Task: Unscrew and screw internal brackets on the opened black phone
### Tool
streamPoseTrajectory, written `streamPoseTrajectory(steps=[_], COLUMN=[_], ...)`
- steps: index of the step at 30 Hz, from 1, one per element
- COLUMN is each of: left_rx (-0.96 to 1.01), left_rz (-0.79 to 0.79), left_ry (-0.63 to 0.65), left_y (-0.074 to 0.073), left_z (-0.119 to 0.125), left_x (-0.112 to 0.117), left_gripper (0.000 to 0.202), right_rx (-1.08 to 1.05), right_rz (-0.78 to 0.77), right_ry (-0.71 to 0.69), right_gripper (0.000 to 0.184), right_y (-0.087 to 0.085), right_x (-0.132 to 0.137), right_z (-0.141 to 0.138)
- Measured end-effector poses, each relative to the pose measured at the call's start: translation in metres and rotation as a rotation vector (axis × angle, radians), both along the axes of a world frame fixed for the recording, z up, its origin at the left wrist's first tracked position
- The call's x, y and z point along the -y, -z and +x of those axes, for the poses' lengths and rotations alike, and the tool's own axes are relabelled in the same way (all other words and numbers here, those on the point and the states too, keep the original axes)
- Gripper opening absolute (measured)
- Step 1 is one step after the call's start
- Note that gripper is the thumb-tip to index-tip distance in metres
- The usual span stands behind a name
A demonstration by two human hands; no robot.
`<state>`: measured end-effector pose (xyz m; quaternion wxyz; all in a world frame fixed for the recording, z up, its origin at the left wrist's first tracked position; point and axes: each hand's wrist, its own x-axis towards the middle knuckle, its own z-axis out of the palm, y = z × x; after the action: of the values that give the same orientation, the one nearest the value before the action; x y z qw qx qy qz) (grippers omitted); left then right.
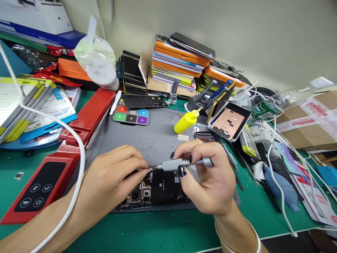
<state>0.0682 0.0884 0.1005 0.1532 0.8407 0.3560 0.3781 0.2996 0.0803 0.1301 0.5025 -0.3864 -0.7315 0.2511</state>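
My right hand (210,172) is closed round a grey precision screwdriver (172,164) with a knurled handle, held nearly level, its tip pointing left. My left hand (121,179) is pinched at that tip, on something small that the fingers hide. Below both hands lies an opened smartphone (164,189), its black battery and camera modules exposed. Part of the phone is covered by my left hand. A dark grey work mat (126,140) lies under it.
A yellow squeeze bottle (185,122) and a coloured screw tray (131,116) stand behind the hands. On the left is a red device with a touch panel (39,188). A white cable (82,154) crosses my left forearm. Orange boxes (181,52) are stacked at the back.
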Motion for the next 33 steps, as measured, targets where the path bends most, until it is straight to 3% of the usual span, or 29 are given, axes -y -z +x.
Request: streamPoseTrajectory(steps=[12, 17, 22, 25, 33], left_rx=[-0.035, -0.064, -0.157, -0.185, -0.179], left_rz=[-0.014, -0.013, -0.219, -0.269, -0.271], left_ry=[-0.017, -0.055, 0.114, 0.136, 0.218], left_y=[0.002, 0.003, -0.009, -0.014, -0.01], left_z=[0.0, -0.003, -0.007, -0.007, -0.01], left_x=[0.004, 0.005, 0.006, 0.009, 0.008], left_gripper=[0.023, 0.01, 0.036, 0.049, 0.038], right_rx=[0.031, 0.053, 0.177, 0.248, 0.291], right_rz=[0.07, 0.081, 0.096, 0.091, 0.082], right_ry=[-0.034, -0.03, -0.066, -0.096, -0.116], right_gripper=[0.034, 0.033, 0.033, 0.032, 0.034], right_y=[0.003, 0.002, 0.0, 0.001, 0.007], right_x=[-0.001, 0.001, 0.002, 0.003, 0.005], right_z=[-0.002, 0.0, 0.0, -0.003, -0.006])
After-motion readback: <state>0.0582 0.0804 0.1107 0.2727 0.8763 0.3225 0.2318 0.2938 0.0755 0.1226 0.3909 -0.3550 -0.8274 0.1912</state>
